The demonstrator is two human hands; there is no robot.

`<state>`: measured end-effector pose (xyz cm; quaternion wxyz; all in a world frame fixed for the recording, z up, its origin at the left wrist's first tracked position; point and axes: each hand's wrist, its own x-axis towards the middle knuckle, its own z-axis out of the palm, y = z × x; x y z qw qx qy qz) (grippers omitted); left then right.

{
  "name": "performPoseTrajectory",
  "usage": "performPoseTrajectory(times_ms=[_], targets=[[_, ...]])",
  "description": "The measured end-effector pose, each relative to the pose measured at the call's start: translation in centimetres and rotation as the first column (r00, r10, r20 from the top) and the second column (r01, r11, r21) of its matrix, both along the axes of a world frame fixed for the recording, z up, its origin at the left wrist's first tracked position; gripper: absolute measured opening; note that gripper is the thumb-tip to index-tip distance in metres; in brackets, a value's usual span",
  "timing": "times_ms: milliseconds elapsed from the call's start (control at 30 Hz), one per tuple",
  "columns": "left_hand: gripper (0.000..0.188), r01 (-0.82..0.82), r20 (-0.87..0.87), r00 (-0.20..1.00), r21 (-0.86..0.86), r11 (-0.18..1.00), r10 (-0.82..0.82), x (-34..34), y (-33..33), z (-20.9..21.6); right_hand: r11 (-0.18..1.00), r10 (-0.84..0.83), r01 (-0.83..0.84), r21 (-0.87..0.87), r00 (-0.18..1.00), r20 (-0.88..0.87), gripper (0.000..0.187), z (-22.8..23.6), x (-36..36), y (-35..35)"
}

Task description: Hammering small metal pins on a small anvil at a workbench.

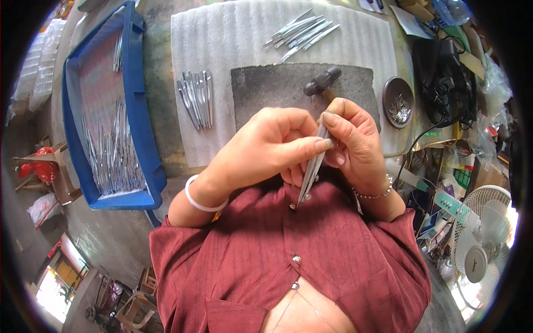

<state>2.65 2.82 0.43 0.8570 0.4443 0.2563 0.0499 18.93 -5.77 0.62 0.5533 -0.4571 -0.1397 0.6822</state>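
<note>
Close to my chest, my left hand (266,144) and my right hand (352,136) meet over a slim silver metal piece (312,172) with two long, narrow arms. Right thumb and fingers pinch its upper end; the left thumb presses against its side, and the other left fingers are curled and partly hidden. Its tapered end points down toward my shirt. Just beyond my right hand lies a hammer (321,83) on a dark grey slab (258,91), its handle partly covered by that hand. Similar slim silver pieces lie in one group (195,100) left of the slab and another (304,32) beyond it.
A white foam sheet (216,41) lies under the slab. At left stands a blue tray (136,83) with many silver pieces. A round dish (391,89) of small metal parts sits at right, near a black bag-like object (441,72); farther right is a white fan (477,244).
</note>
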Motion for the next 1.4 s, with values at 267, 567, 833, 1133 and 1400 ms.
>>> performPoseTrajectory(times_ms=[267,567,833,1133,1400], targets=[[0.007,-0.546,0.052,0.837,0.116,0.830,0.544,-3.9,-2.7,0.9,0.972,-0.078,-0.158,0.175,0.486,0.870,0.017,0.3,14.4,8.8],[0.012,-0.822,0.276,0.474,-0.202,0.533,0.836,-5.6,-2.4,-0.7,0.940,-0.216,-0.317,0.123,-0.278,0.936,0.023,-4.7,16.0,11.8],[0.007,-0.577,0.178,0.624,-0.551,0.603,0.761,-2.4,-3.6,-2.3,0.788,0.164,-0.488,0.374,0.753,0.637,0.031,1.2,0.7,1.0],[0.008,-0.403,0.104,0.894,-0.238,0.884,0.435,-3.4,-6.5,-1.8,0.937,0.181,-0.235,0.258,0.960,0.215,0.010,0.2,-1.0,-1.0],[0.015,-0.302,0.085,0.947,-0.101,0.948,0.310,-4.4,-6.6,-0.8,0.953,0.260,-0.272,0.130,0.960,0.103,0.012,0.0,-2.1,-1.1]])
